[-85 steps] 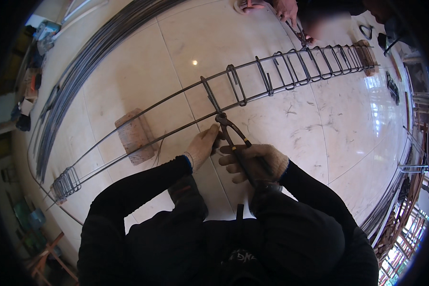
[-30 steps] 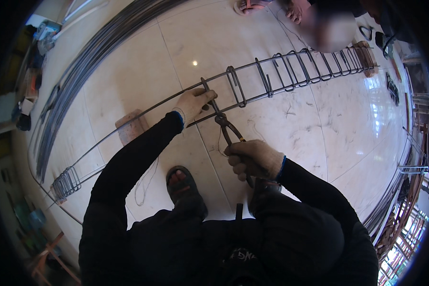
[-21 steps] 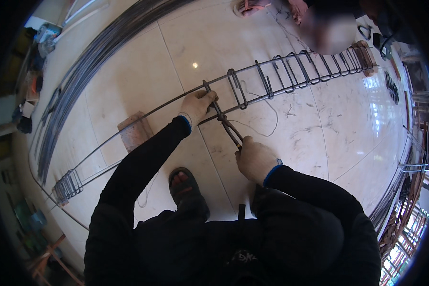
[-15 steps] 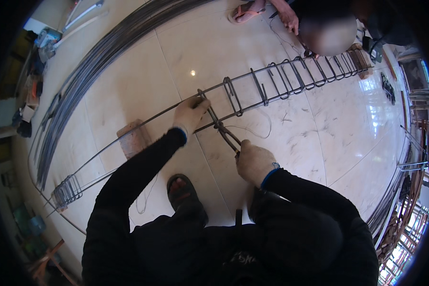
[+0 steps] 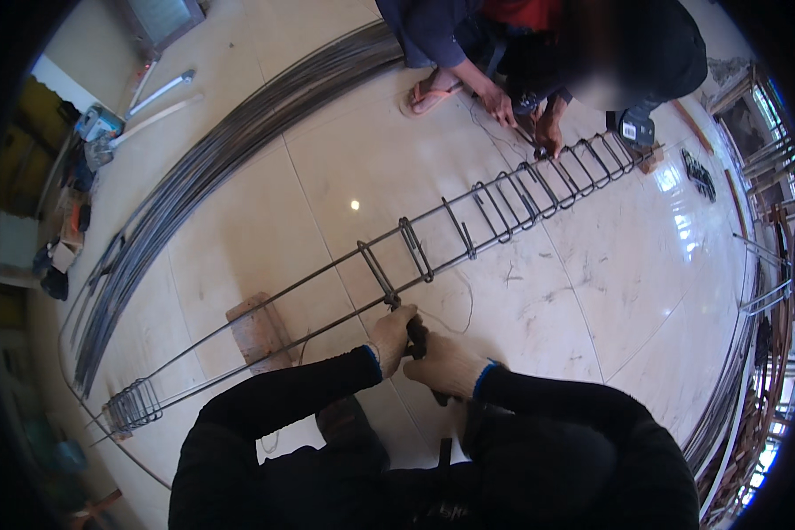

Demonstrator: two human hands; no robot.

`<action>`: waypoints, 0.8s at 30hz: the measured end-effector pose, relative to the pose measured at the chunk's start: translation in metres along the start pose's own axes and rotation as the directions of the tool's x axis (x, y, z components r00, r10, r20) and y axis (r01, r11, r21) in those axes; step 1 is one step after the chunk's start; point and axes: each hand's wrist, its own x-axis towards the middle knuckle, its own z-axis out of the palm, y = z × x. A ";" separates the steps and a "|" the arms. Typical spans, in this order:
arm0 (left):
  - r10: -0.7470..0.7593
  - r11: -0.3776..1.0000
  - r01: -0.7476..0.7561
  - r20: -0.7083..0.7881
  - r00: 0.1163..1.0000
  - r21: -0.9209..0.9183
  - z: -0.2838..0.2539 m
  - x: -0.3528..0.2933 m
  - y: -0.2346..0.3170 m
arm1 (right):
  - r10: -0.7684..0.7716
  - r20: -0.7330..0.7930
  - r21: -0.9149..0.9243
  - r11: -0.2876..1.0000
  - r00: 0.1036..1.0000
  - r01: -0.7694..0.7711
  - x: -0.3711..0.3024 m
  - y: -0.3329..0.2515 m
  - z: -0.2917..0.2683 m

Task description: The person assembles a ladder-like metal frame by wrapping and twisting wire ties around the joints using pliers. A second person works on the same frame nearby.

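Note:
A long steel rebar cage (image 5: 420,252) runs slantwise across the tiled floor, its stirrups bunched in places. At its near bar, below a stirrup (image 5: 377,269), my gloved left hand (image 5: 390,338) is closed beside the joint. What its fingers pinch is hidden. My gloved right hand (image 5: 450,364) grips dark pincers (image 5: 417,339), whose head sits close against the left hand. A thin wire (image 5: 468,309) loops over the floor just right of the joint.
A co-worker's hands (image 5: 549,131) work with a tool at the cage's far end. A wooden block (image 5: 261,327) supports the bars at left, near several bunched stirrups (image 5: 134,405). Behind lies a bundle of long rods (image 5: 177,185). More rods and scrap line the right edge.
My left hand has let go of the stirrup's far corner and come down beside the near bar's joint. My right hand and the pincers have moved lower. The co-worker's second hand has come into view.

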 end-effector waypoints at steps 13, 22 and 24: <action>0.024 0.996 -0.015 0.104 0.994 -0.088 -0.015 0.011 -0.012 | -0.552 0.421 0.812 -0.125 0.720 -0.570 0.054 0.073 0.043; 0.007 0.975 -0.008 0.004 1.000 0.223 -0.005 -0.010 0.003 | -0.195 0.424 0.844 0.439 0.884 -0.308 0.061 0.081 0.041; 0.013 0.946 -0.001 -0.036 0.999 0.325 -0.006 -0.018 0.009 | -0.085 0.371 0.751 0.614 0.925 -0.244 0.066 0.077 0.043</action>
